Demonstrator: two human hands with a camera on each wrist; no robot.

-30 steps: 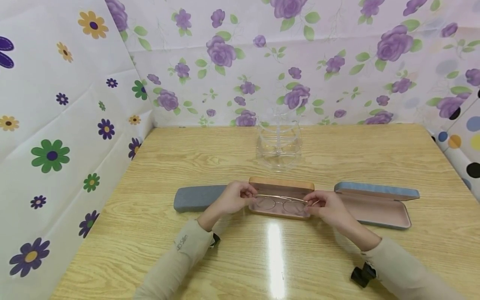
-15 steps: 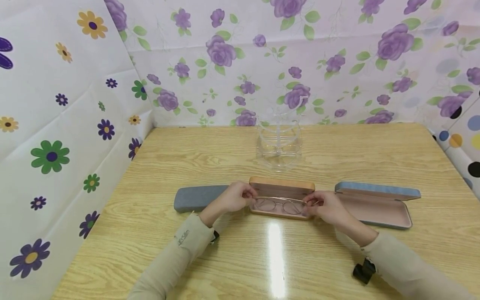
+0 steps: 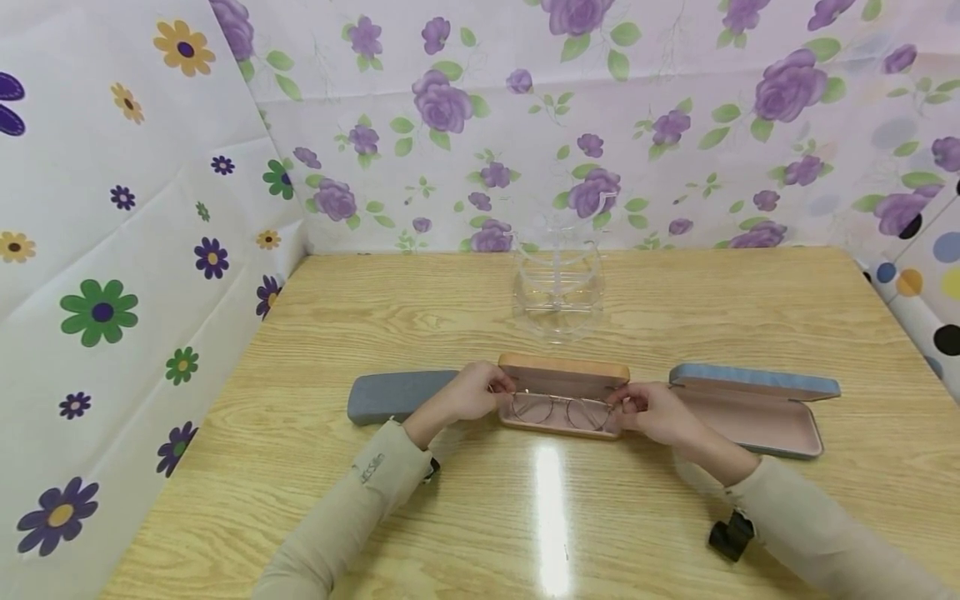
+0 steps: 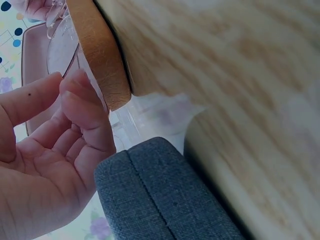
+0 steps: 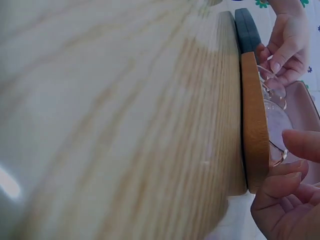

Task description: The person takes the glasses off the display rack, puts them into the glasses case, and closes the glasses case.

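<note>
Thin metal-framed eyeglasses (image 3: 558, 410) sit low in an open orange-brown glasses case (image 3: 564, 367) with a pink lining. My left hand (image 3: 471, 392) pinches the left end of the frame between thumb and fingers. At the opposite end, my right hand (image 3: 658, 414) has its thumb and fingers at the frame's corner, over the case's right side. The left wrist view shows the thumb tip against the rim (image 4: 62, 75). Across the glasses, the right wrist view shows the right thumb (image 5: 302, 145) and curled fingers by the lens edge. The folded temples are partly hidden.
A closed grey-blue glasses case (image 3: 393, 396) lies left, partly behind my left wrist. An open blue case (image 3: 757, 417) with pink lining stands right. Behind the orange case is a clear display stand (image 3: 557, 308) holding another pair of glasses. Flowered cloth hangs behind the wooden table (image 3: 420, 308).
The eyeglasses have gone down a little into the orange case and their lenses have tilted, so the round rims show more. Both hands have stayed nearly in place.
</note>
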